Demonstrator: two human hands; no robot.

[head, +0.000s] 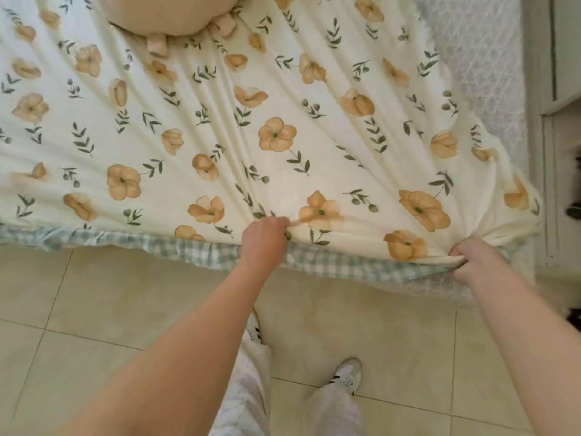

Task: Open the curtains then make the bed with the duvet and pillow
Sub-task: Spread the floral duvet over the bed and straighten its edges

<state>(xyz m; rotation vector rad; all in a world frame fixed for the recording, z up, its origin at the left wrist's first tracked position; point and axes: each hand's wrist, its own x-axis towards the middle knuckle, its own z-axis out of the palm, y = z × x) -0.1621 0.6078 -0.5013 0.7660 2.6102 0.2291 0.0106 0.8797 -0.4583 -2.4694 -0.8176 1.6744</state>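
Both hands pinch the near edge of the cream, orange-flowered fabric duvet (276, 133) spread across the bed: left hand (265, 236) at six o'clock, right hand (471, 256) at the four o'clock corner; straightening, seemingly; next, an even pull towards me.

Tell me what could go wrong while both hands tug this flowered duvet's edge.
1. The left hand and right hand both pinch the cream flower-printed duvet near one corner; creases fan toward them, so it may settle skewed.
2. The peach plush cushion rests on the duvet and might be dragged along.
3. The blue checked sheet underneath could bunch.
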